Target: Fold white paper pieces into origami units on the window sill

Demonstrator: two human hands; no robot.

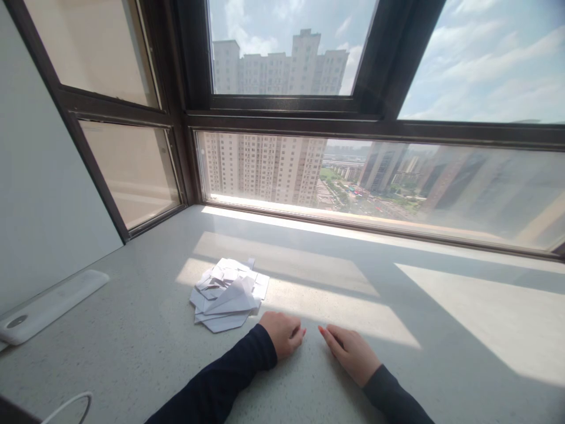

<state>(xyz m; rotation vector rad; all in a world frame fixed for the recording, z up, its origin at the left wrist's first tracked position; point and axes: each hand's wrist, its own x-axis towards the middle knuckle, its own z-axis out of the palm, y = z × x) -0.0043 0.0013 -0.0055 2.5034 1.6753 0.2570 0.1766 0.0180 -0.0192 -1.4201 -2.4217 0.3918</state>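
My left hand [282, 334] rests on the pale speckled sill [335, 282] with its fingers curled in, and nothing shows in it. A short gap to the right, my right hand [348, 351] lies on the same surface, fingers pressed together and pointing toward the left hand; its palm side is hidden, and no object is visible in it. Just beyond and left of my left hand sits a loose pile of folded white papers [229, 294], with a pointed folded piece on top.
A long white device [55, 306] lies along the left wall. Near the bottom left corner a white cable [83, 396] curves up. Dark window frames [282, 122] border the sill's far and left sides, with tall buildings outside. Sunlight patches cross the surface.
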